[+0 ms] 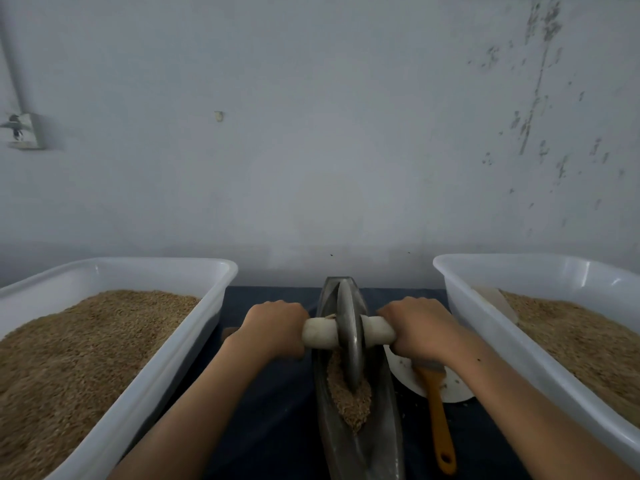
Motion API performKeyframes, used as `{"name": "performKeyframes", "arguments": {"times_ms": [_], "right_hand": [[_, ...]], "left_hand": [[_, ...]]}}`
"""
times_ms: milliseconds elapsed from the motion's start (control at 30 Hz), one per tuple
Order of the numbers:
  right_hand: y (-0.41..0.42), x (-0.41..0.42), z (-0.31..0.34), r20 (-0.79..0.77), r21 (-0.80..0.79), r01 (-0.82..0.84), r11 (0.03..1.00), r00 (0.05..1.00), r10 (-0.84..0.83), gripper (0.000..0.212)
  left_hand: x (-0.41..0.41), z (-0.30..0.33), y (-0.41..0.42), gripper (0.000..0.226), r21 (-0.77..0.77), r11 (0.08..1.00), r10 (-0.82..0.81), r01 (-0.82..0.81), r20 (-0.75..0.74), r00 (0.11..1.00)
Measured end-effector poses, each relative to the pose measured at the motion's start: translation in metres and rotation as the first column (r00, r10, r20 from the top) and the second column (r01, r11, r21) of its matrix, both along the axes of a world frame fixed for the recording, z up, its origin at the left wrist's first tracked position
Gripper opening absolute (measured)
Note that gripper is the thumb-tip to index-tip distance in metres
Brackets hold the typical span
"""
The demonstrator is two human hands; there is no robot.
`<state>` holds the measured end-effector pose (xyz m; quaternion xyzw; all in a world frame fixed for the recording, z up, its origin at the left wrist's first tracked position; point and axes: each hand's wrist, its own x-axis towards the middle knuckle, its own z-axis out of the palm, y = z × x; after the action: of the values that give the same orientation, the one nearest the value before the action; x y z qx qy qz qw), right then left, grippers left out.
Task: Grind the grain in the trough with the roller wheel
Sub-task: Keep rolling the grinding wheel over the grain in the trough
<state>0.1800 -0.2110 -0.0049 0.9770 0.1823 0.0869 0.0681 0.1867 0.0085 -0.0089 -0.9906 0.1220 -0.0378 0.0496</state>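
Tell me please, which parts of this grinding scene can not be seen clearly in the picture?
All in the head view:
- Trough: near end cut off by the bottom edge.
- Handle ends: hidden inside the left hand and right hand.
- Roller wheel: its lower rim is buried in the grain.
- Brush: bristles hidden under the right forearm.
- Left tub and right tub: outer parts cut off by the frame edges.

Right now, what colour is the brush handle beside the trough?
Orange, the brush handle, clearest in the head view.
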Motion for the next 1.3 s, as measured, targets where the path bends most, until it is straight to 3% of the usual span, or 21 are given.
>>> {"name": "performKeyframes", "arguments": {"times_ms": [67, 167, 233, 367, 500, 600, 767, 867, 1100, 1300], "right_hand": [[0.001, -0.002, 0.004, -0.079, -0.039, 0.004, 0.999, 0.997, -0.007, 0.024], [0.003, -0.002, 0.006, -0.116, -0.038, 0.009, 0.999, 0.993, -0.014, 0.024], [0.002, 0.000, 0.003, -0.078, -0.004, 0.012, 1.000, 0.997, -0.012, 0.024], [0.002, 0.003, -0.009, 0.143, 0.082, 0.022, 0.996, 0.989, -0.034, 0.017], [0.002, 0.005, -0.016, 0.247, 0.119, 0.016, 0.993, 0.968, -0.045, 0.012], [0.001, 0.005, -0.011, 0.157, 0.092, 0.009, 0.996, 0.987, -0.023, 0.012], [-0.001, 0.003, 0.003, -0.084, -0.008, -0.004, 1.000, 0.996, 0.003, 0.026], [-0.001, 0.002, 0.004, -0.136, -0.005, 0.006, 1.000, 0.991, -0.006, 0.028], [0.004, 0.002, -0.010, 0.148, 0.085, 0.064, 0.994, 0.986, -0.077, 0.016], [0.003, 0.001, -0.008, 0.136, 0.054, 0.049, 0.997, 0.989, -0.057, 0.017]], "left_hand": [[0.000, 0.002, 0.001, 0.042, -0.016, 1.000, 0.018, -0.020, -0.111, 0.994], [0.000, 0.002, 0.001, 0.043, -0.010, 0.999, 0.034, -0.035, -0.128, 0.991], [0.000, 0.000, -0.001, 0.039, -0.005, 0.999, 0.031, -0.032, -0.045, 0.998], [0.001, -0.005, -0.005, 0.026, -0.017, 1.000, 0.011, -0.008, 0.200, 0.980], [0.001, -0.008, -0.005, 0.022, -0.049, 0.999, 0.021, -0.008, 0.272, 0.962], [0.000, -0.006, -0.005, 0.027, 0.010, 1.000, 0.010, -0.013, 0.212, 0.977], [0.000, 0.002, 0.000, 0.041, 0.012, 1.000, 0.023, -0.023, -0.061, 0.998], [0.000, 0.002, -0.001, 0.042, 0.023, 0.999, 0.031, -0.029, -0.066, 0.997], [0.005, -0.009, -0.002, 0.024, -0.026, 1.000, 0.003, 0.004, 0.244, 0.970], [0.003, -0.007, -0.001, 0.025, -0.017, 1.000, -0.009, 0.013, 0.208, 0.978]]}}
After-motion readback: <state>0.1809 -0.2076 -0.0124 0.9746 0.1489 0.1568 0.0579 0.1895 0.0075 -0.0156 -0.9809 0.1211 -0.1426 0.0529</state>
